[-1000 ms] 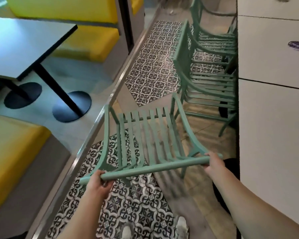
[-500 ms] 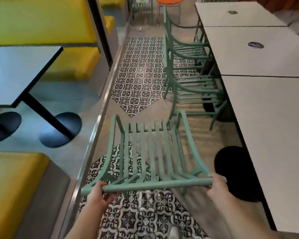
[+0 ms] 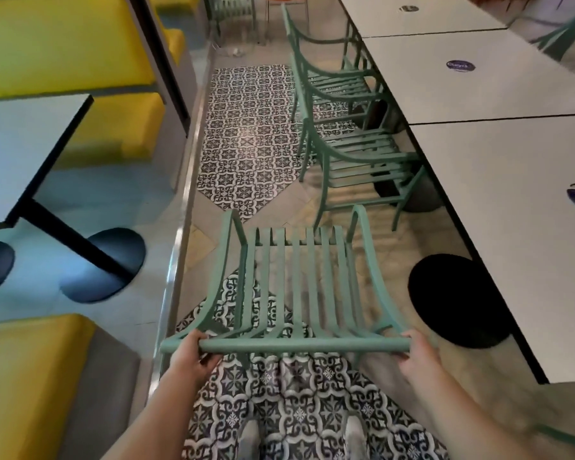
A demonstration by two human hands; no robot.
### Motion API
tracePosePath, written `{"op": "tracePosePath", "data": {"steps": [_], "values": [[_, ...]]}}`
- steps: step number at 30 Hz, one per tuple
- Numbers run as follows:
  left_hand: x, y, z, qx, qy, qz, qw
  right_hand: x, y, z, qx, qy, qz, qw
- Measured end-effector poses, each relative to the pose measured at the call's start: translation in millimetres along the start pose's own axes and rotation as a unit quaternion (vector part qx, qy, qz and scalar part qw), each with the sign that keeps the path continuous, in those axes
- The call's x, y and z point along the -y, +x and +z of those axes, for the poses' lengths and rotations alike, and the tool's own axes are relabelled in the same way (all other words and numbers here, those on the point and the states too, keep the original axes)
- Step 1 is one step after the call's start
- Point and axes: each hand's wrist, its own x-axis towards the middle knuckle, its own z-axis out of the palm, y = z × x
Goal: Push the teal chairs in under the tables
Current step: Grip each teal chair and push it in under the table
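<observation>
A teal slatted chair [image 3: 299,287] stands in the aisle in front of me, its seat facing away and its back rail nearest me. My left hand [image 3: 193,355] grips the left end of that rail. My right hand [image 3: 419,351] grips the right end. A row of white tables [image 3: 518,207] runs along the right side, and the chair sits left of the nearest one, outside its edge. Two more teal chairs [image 3: 356,161] stand farther along, their seats partly under the tables.
A black round table base [image 3: 458,300] sits on the floor right of the held chair. Left of a metal floor strip are a grey table [image 3: 24,151] and yellow bench seats [image 3: 30,383]. Patterned tiles run down the aisle, and my shoes show below.
The chair has swung from angled left to straight ahead in the aisle. The view has turned right, bringing more of the white tables into sight. Both hands keep hold of the rail.
</observation>
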Motion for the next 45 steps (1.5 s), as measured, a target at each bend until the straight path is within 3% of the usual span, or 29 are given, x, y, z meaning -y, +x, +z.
{"op": "tracePosePath", "data": {"steps": [13,20,28,33,35,39,41,42,43,44,45], "values": [[-100,60,-6,0.069,0.193,-0.005,0.979,-101,-61,5,-0.11,0.134,0.001,0.985],[-123,69,5,0.087,0.258,0.023,0.962,-127,-89,7,-0.107,0.176,0.016,0.979],[-158,87,30,0.138,0.339,0.003,0.931,-169,-118,18,-0.143,0.23,0.009,0.963],[-195,98,58,0.179,0.416,0.018,0.892,-192,-146,53,-0.109,0.304,-0.025,0.946],[-207,100,62,0.186,0.456,0.016,0.87,-207,-151,57,-0.11,0.344,-0.001,0.933],[-225,97,67,0.187,0.525,0.005,0.83,-216,-170,67,-0.178,0.284,-0.016,0.942],[-234,94,67,0.15,0.548,0.069,0.82,-217,-174,63,-0.299,0.164,-0.062,0.938],[-238,91,65,0.116,0.564,0.158,0.802,-216,-183,63,-0.353,0.049,-0.121,0.927],[-241,92,66,0.088,0.59,0.277,0.753,-212,-193,64,-0.387,-0.076,-0.2,0.897],[-242,90,67,0.089,0.62,0.404,0.667,-212,-197,63,-0.394,-0.203,-0.29,0.848],[-245,88,69,0.124,0.646,0.519,0.546,-212,-202,67,-0.357,-0.328,-0.366,0.795]]}}
